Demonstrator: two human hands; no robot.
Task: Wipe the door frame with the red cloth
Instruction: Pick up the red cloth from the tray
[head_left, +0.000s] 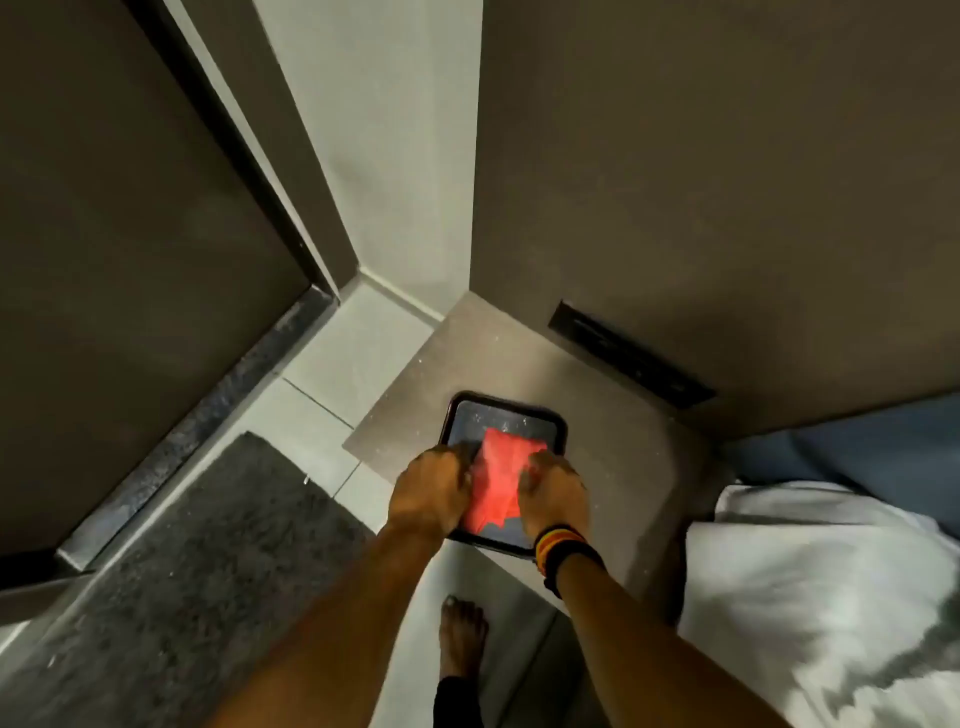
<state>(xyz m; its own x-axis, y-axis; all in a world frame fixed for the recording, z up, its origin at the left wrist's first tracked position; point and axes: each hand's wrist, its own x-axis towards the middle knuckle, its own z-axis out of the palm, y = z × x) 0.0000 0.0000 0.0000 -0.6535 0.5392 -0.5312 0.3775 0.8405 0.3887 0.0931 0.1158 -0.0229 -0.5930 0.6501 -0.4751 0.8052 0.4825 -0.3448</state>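
— Where is the cloth?

— I see the red cloth (496, 480) lying crumpled on a dark tray (540, 415) with a raised rim, at the near left corner of the grey table (623, 441). My left hand (431, 493) is pinched on its left edge, my right hand (553, 496) on its right edge.

— How should I lift it well?

— I'd gather the soft, limp fabric into a flat pad, so no corner trails, then carry it left to the door frame (244, 171). That frame looks smooth, dark and straight-edged, so I'd judge long strokes along its length will suit. The grey mat (208, 545) below looks coarse.
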